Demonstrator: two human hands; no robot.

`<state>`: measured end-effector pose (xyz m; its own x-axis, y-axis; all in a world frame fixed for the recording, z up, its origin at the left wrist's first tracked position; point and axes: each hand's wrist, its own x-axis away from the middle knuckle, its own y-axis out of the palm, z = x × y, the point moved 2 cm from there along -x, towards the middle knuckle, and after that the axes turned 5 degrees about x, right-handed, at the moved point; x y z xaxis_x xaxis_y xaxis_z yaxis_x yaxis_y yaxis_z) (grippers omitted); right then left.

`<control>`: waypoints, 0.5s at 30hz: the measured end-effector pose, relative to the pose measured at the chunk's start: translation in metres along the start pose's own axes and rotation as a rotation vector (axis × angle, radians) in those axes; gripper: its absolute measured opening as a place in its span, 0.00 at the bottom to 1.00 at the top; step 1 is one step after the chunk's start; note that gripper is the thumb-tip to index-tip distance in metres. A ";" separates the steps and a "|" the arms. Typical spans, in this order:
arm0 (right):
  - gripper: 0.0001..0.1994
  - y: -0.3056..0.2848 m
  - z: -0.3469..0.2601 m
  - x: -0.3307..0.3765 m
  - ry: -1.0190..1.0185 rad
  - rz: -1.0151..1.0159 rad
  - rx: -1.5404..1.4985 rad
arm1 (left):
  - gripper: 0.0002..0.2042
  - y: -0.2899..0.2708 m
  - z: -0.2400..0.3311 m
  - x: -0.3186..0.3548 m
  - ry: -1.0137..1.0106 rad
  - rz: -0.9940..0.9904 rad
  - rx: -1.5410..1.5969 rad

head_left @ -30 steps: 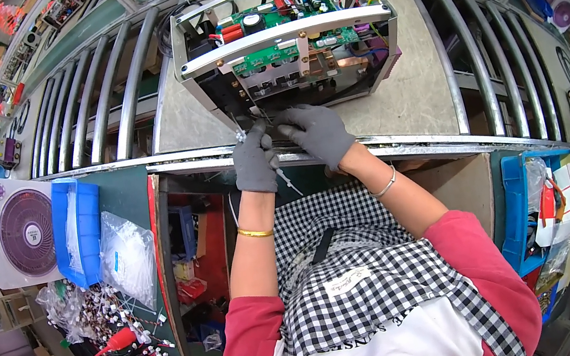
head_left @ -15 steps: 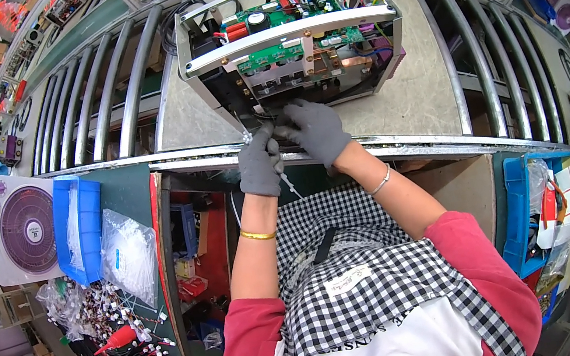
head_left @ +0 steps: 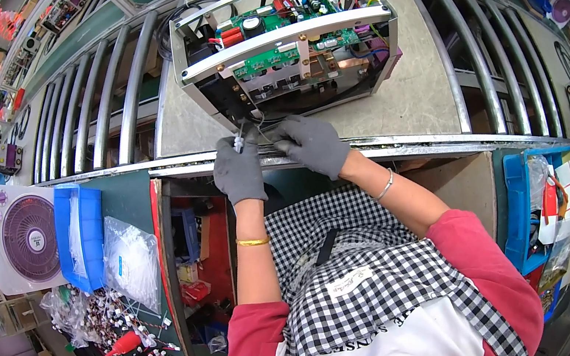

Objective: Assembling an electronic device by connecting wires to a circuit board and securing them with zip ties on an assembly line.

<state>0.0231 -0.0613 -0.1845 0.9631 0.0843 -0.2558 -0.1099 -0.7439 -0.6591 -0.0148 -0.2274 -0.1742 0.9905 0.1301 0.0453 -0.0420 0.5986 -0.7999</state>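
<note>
An open-framed electrical unit (head_left: pixel 284 33) with green circuit boards and light metal rails stands on the bench in front of me. Close to its lower left corner, my left hand (head_left: pixel 238 170), in a grey glove, is closed with a small white connector (head_left: pixel 238 143) at its fingers. My right hand (head_left: pixel 313 145), gloved too, has its fingertips pinched together just to the right. A thin pale strand (head_left: pixel 261 126) loops between the two hands beneath the unit's front edge. It seems to run into the right fingertips, which hide its end.
Metal rollers (head_left: pixel 126 91) flank the bench board on both sides. To my left are a purple-and-white fan (head_left: pixel 30 237), a blue bin (head_left: pixel 82 236), a bag of white strips (head_left: pixel 130 262), bundled wires and a red bottle (head_left: pixel 123 344). Another blue bin (head_left: pixel 518 215) stands at right.
My left hand has moved left and slightly down, away from the right hand. The right hand has shifted slightly left and down. A white strip below my left hand no longer shows.
</note>
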 end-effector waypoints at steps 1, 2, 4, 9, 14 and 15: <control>0.11 -0.001 0.000 0.000 0.000 -0.001 -0.001 | 0.32 -0.002 0.003 0.003 0.009 0.100 0.029; 0.11 -0.002 0.002 -0.001 0.025 -0.010 0.001 | 0.36 -0.005 0.006 0.005 0.018 0.199 0.057; 0.11 -0.004 0.004 -0.001 0.051 -0.019 0.006 | 0.37 -0.004 0.012 -0.003 -0.017 0.157 0.095; 0.11 -0.013 0.002 -0.004 0.142 0.077 0.014 | 0.35 0.005 0.001 -0.014 0.044 0.110 0.290; 0.10 -0.005 0.001 -0.009 0.220 0.208 0.076 | 0.30 0.010 0.002 -0.019 0.064 0.071 0.294; 0.09 -0.003 0.004 -0.011 0.250 0.246 0.096 | 0.30 0.012 0.000 -0.020 0.064 0.072 0.293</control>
<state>0.0122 -0.0572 -0.1826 0.9339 -0.2635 -0.2418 -0.3572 -0.6549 -0.6660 -0.0355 -0.2229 -0.1844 0.9895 0.1354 -0.0506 -0.1389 0.7932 -0.5929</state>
